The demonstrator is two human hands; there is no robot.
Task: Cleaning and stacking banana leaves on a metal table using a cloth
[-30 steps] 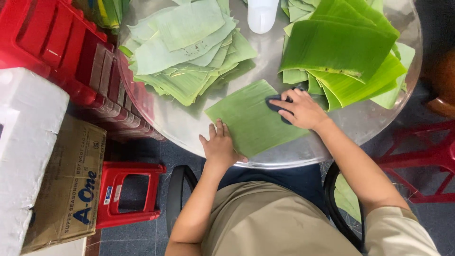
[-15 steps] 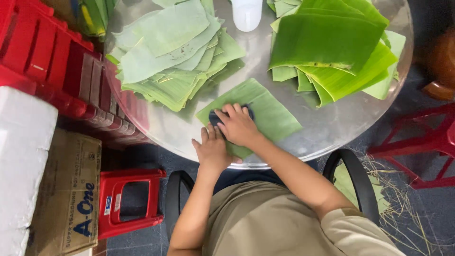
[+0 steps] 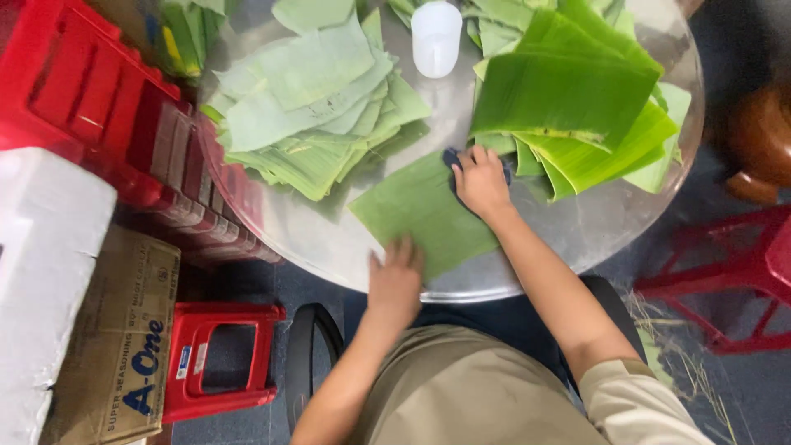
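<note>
A single banana leaf piece [image 3: 428, 216] is being wiped on the round metal counter [image 3: 313, 235] — the step in hand, by the look of it. It is pinned flat by the open left hand [image 3: 395, 276] at its near edge, while a dark cloth [image 3: 455, 161] is pressed under the right hand [image 3: 480, 181] (fingers curled over it) at its far corner. Steady pinning seems needed for the next stroke.

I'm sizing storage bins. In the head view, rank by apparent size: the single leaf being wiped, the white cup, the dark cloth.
1. Single leaf, under both hands, clearly largest.
2. White cup.
3. Dark cloth, mostly hidden under the right hand, so its true size is uncertain.
</note>
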